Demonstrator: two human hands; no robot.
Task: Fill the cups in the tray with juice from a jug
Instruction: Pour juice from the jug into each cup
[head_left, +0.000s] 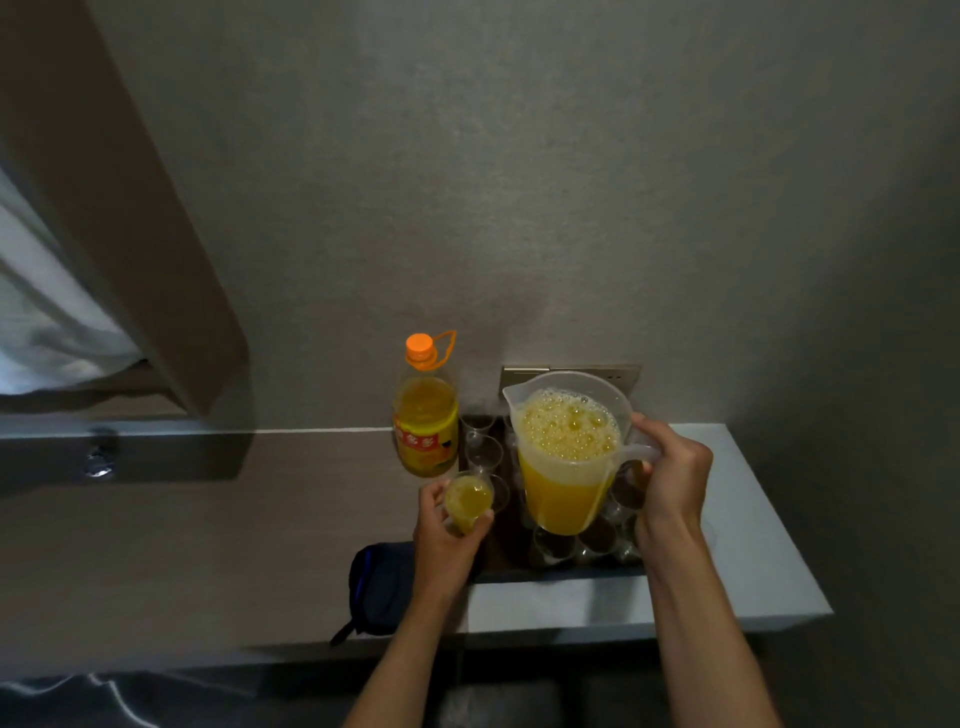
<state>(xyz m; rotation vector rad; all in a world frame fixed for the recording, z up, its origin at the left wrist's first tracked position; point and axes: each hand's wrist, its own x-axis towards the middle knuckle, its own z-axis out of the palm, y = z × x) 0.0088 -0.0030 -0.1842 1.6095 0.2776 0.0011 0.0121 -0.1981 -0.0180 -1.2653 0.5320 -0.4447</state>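
fingers (435, 500) gripping cup (467, 501), jug (566, 457) handle

This looks like a bedroom or hotel-style room rather than a kitchen. A plain textured grey wall (519, 182) fills most of the view, dimly lit. A narrow white shelf (753, 545) juts from it beside a wood-grain ledge (234, 519), the sort of fitted surface found next to a bed. A brushed-metal socket plate (621, 375) sits low on the wall just above the shelf. At the left edge, white bedding (47, 322) lies rumpled behind a padded brown panel (130, 208) like a headboard. A small dark pouch (382, 587) rests on the ledge, a personal item
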